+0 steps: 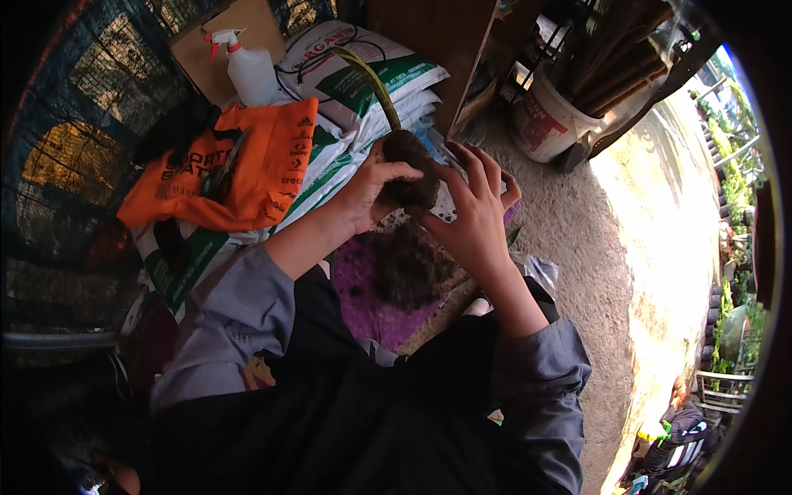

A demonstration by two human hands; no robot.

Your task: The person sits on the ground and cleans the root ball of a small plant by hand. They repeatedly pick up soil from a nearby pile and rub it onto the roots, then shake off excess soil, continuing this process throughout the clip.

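Note:
A dark ball of soil (411, 170) with a green-yellow plant stem (374, 80) rising from it is held up before me. My left hand (380, 185) grips it from the left, the thumb across its front. My right hand (473, 201) touches its right side with thumb and finger, the other fingers spread. Below both hands, loose dark soil (411, 266) lies on a purple sheet (365, 297). Where the stem ends beyond the bags cannot be told.
Stacked white-and-green sacks (396, 74) stand ahead, left of centre. An orange bag (260, 167) with scissors on it and a spray bottle (250, 74) are at the left. A white bucket (547, 117) holding dark poles stands at the upper right on rough ground (575, 247).

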